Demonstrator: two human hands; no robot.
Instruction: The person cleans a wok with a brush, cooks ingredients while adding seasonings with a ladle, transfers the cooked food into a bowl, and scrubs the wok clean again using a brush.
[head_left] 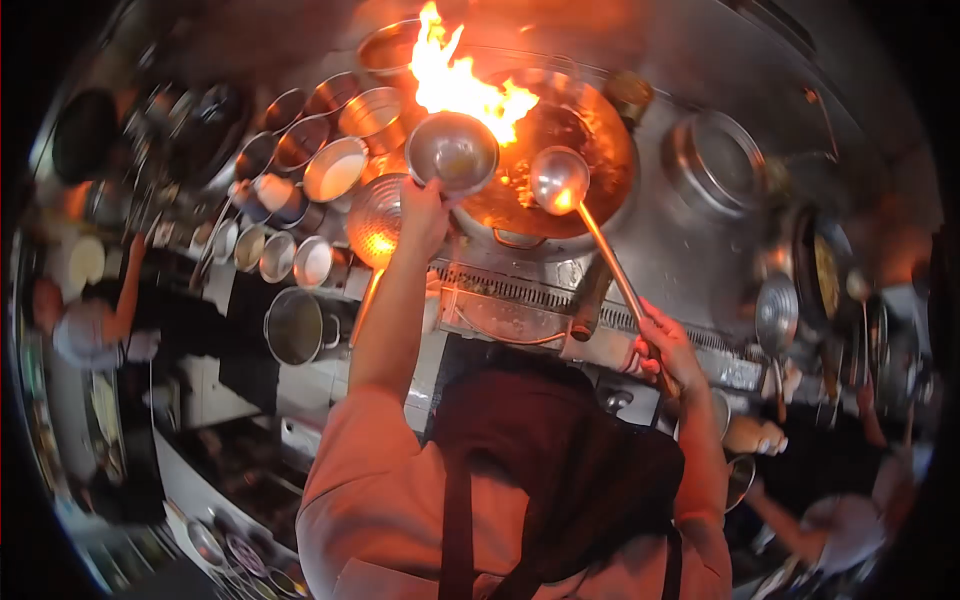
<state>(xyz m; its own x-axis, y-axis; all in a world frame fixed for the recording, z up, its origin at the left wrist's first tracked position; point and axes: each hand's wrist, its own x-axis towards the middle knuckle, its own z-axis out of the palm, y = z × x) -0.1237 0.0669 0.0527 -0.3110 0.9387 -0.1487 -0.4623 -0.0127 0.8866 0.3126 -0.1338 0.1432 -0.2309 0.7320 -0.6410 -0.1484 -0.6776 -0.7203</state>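
Note:
My left hand point(428, 208) is closed on the rim of a round metal bowl point(452, 153), tilted beside the wok's near left side. A little shiny residue shows inside the bowl. Tall flames point(465, 85) rise just behind it from the wok point(622, 150). My right hand point(668, 345) grips the long handle of a ladle point(560, 180), whose cup hangs over the wok's contents. Dark liquid and small pieces of food glow orange in the wok. Below my left wrist, partly hidden by it, lies a perforated strainer point(376, 222).
Metal seasoning pots point(335, 170) crowd the left side, with smaller bowls point(312, 260) nearer. A stockpot point(295, 325) stands at lower left. Right of the wok sits a round metal pan point(725, 160). One person point(90, 330) works at far left, another point(840, 525) at lower right.

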